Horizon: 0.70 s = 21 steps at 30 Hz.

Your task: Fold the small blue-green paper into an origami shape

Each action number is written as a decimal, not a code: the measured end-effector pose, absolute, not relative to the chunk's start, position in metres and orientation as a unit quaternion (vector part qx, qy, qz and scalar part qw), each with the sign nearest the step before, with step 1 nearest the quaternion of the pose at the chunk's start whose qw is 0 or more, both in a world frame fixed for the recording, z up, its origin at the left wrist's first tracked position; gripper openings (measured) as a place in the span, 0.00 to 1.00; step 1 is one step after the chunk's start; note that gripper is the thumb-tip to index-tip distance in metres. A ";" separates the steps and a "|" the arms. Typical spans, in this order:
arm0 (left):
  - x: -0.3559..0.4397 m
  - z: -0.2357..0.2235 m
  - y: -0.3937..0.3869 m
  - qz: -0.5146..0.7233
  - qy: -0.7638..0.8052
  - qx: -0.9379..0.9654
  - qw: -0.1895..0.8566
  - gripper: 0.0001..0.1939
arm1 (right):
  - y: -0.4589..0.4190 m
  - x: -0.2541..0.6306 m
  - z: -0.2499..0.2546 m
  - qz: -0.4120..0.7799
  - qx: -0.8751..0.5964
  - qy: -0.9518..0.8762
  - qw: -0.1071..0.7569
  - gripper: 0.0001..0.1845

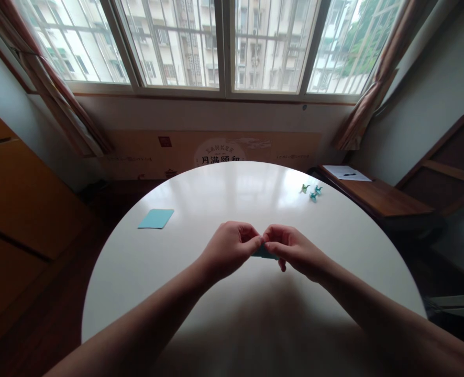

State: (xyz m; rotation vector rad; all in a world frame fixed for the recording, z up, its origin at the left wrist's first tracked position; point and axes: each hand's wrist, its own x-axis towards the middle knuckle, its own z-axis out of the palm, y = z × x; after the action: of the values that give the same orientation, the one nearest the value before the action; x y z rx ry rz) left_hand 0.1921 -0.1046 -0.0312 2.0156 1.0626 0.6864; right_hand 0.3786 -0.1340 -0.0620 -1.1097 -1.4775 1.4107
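Both hands meet over the middle of the white round table, pinching one small piece of folded teal paper [265,252] between them. My left hand [234,246] is closed on its left side, thumb and fingertips together. On the other side my right hand [295,248] grips it too, with one finger hanging below the paper. The fingers cover most of the piece, so its folded shape cannot be made out. A stack of light blue square paper [156,219] lies flat to the left. Toward the far right stand a green paper crane [304,188] and two teal paper cranes [313,196].
The white round table [137,283] fills the centre. To its right, a wooden chair or low stand [389,199] carries a white sheet [344,173] with a dark pen. Behind are a window and curtains; an orange-brown cabinet [15,199] stands at left.
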 end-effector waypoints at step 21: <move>0.183 -0.027 -0.095 0.309 0.429 0.751 0.395 0.12 | -0.133 0.384 -0.057 0.593 -0.442 -0.519 0.429 0.10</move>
State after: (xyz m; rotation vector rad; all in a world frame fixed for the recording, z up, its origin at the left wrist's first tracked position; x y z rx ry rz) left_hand 0.1829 -0.0954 -0.0274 1.9040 1.0871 0.7846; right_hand 0.3840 -0.1332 -0.0570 -1.1030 -1.2962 1.4795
